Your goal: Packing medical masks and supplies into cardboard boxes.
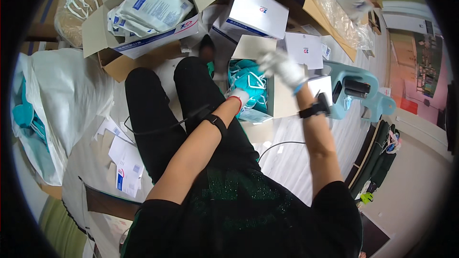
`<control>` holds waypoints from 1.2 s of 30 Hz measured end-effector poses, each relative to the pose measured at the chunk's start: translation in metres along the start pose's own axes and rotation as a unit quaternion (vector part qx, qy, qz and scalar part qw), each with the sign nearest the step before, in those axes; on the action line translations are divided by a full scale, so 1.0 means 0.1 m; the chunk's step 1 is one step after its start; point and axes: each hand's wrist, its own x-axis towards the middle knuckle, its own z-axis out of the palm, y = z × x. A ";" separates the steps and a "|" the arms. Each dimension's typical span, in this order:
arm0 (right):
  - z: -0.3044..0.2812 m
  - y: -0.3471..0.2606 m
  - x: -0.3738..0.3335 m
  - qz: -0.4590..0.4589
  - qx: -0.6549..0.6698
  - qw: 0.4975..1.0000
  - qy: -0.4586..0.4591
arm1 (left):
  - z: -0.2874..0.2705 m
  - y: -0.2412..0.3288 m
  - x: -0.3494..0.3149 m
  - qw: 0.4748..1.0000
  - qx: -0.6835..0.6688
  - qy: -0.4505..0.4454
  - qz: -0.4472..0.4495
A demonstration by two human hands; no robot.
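Observation:
An open white carton [283, 96] stands before my knees, filled with teal face masks [249, 80] that have white straps. My left hand [239, 96], in a white glove with a red cuff, reaches over its near side and touches the masks; its fingertips are lost among them. Above the right side of the carton is my right hand [284, 69], in a white glove with a blue cuff. Motion blurs its fingers, and I cannot see anything held in it. A clear plastic packet [255, 115] lies at the carton's near edge.
Farther left, an open carton [158, 38] holds stacked white packets [152, 7]. Closed white boxes [258, 15] stand behind the masks. A grey-blue plastic stool [340, 74] is at right. On the left, a large white bag [71, 86] contains more teal masks [29, 114]. A black cable [282, 143] crosses the floor.

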 end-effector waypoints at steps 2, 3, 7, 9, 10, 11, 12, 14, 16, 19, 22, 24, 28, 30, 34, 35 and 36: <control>0.38 0.64 0.04 0.049 -0.347 0.934 0.067 | 0.02 0.18 -0.15 0.840 0.460 -0.064 0.280; 0.69 0.75 -0.04 0.040 -0.461 0.883 0.074 | 0.00 0.09 -0.27 0.904 0.366 -0.043 0.217; 0.79 1.39 0.02 0.122 -0.397 0.910 0.016 | -0.08 0.18 -1.11 0.850 0.426 -0.121 0.286; 0.85 1.47 -0.03 0.135 -0.447 0.884 0.017 | -0.10 0.18 -1.27 0.836 0.439 -0.147 0.295; 0.87 1.52 -0.04 0.147 -0.431 0.889 0.033 | -0.08 0.18 -1.29 0.824 0.452 -0.159 0.303; 0.88 1.55 -0.07 0.140 -0.448 0.882 0.048 | -0.06 0.18 -1.29 0.823 0.447 -0.152 0.315; 0.96 1.46 -0.09 0.121 -0.469 0.873 0.065 | -0.08 0.11 -1.27 0.828 0.439 -0.144 0.318; 0.85 1.40 -0.11 0.070 -0.389 0.918 0.014 | -0.12 0.08 -1.29 0.832 0.422 -0.105 0.345; 0.88 1.03 -0.27 0.091 -0.342 0.934 0.041 | -0.26 0.01 -1.33 0.859 0.325 -0.054 0.392; 0.40 1.17 -0.31 0.031 -0.436 0.890 0.134 | -0.54 -0.02 -1.41 0.908 0.052 -0.041 0.414; 0.34 1.25 -0.32 0.009 -0.607 0.773 0.182 | -0.93 0.08 -1.51 0.888 -0.068 0.087 0.446; 0.61 1.18 -0.40 -0.097 -0.653 0.705 0.259 | -1.28 0.19 -1.48 0.820 -0.154 0.259 0.487; 0.89 1.03 -0.56 -0.039 -0.589 0.781 0.204 | -2.26 0.61 -1.52 0.754 -0.239 0.482 0.377; 0.70 1.29 -0.59 0.026 -0.540 0.814 0.214 | -2.64 0.82 -1.40 0.698 -0.290 0.512 0.408; 0.90 1.10 -0.61 -0.105 -0.415 0.832 0.352 | -3.62 0.65 -0.59 0.851 -0.287 0.432 0.085; 0.92 1.05 -0.59 -0.114 -0.367 0.849 0.363 | -3.76 0.65 -0.45 0.848 -0.287 0.436 0.087; 0.86 1.09 -0.54 -0.117 -0.365 0.849 0.363 | -3.87 0.66 -0.34 0.846 -0.297 0.431 0.095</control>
